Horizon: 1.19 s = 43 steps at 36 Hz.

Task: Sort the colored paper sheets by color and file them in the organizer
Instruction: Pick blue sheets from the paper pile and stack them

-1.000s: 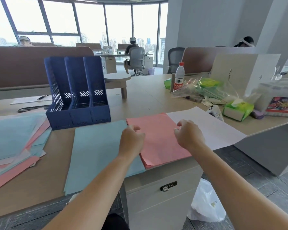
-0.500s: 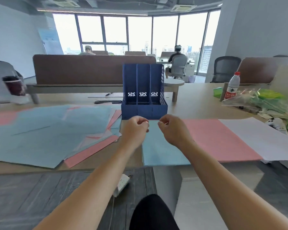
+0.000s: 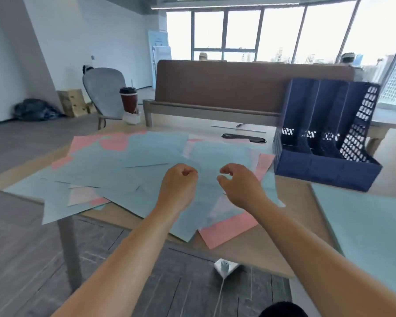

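Desk edge (image 3: 249, 259) under overhanging paper sheets (image 3: 146, 161)

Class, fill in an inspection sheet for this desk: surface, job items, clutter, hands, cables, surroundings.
Surface: wooden desk, mostly under paper.
Job items: mixed pile of blue and pink sheets; separate blue stack at right; blue organizer, slots look empty.
Clutter: pen, dark flat object.
Hands: left hand closed, right hand loosely curled, both over the pile, holding nothing.
Cables: power strip on the floor.
Surroundings: coffee cup, grey chair, windows.
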Each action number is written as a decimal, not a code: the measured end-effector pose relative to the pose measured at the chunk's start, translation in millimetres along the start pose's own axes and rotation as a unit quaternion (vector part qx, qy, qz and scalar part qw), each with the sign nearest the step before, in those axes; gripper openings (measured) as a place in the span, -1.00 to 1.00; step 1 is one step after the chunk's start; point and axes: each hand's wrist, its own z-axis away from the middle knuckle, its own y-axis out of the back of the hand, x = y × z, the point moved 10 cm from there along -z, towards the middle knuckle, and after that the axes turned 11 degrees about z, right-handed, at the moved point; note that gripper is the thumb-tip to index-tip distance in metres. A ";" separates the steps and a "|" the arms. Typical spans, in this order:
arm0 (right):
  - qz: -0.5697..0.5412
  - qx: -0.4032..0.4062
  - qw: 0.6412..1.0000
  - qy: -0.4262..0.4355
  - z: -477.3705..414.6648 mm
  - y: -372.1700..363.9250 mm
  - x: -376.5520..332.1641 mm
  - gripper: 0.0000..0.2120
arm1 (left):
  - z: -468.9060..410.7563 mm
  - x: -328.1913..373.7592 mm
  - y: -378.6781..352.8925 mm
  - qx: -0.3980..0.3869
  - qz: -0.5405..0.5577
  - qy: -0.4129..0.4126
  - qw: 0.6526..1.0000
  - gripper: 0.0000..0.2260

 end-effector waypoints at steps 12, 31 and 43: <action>0.191 -0.109 0.974 -0.057 -76.1 -92.6 -26.0 -0.28 | -72.6 -64.1 48.4 -0.066 -0.198 0.034 0.977 -0.65; 0.187 -0.081 0.956 -0.211 -95.5 -77.2 22.9 -0.28 | -107.9 -76.6 13.1 -0.187 -0.419 -0.022 0.888 -0.60; 0.158 -0.040 0.961 -0.224 -96.7 -58.4 44.3 -0.48 | -107.3 -57.0 -6.6 -0.185 -0.442 -0.087 0.873 -0.62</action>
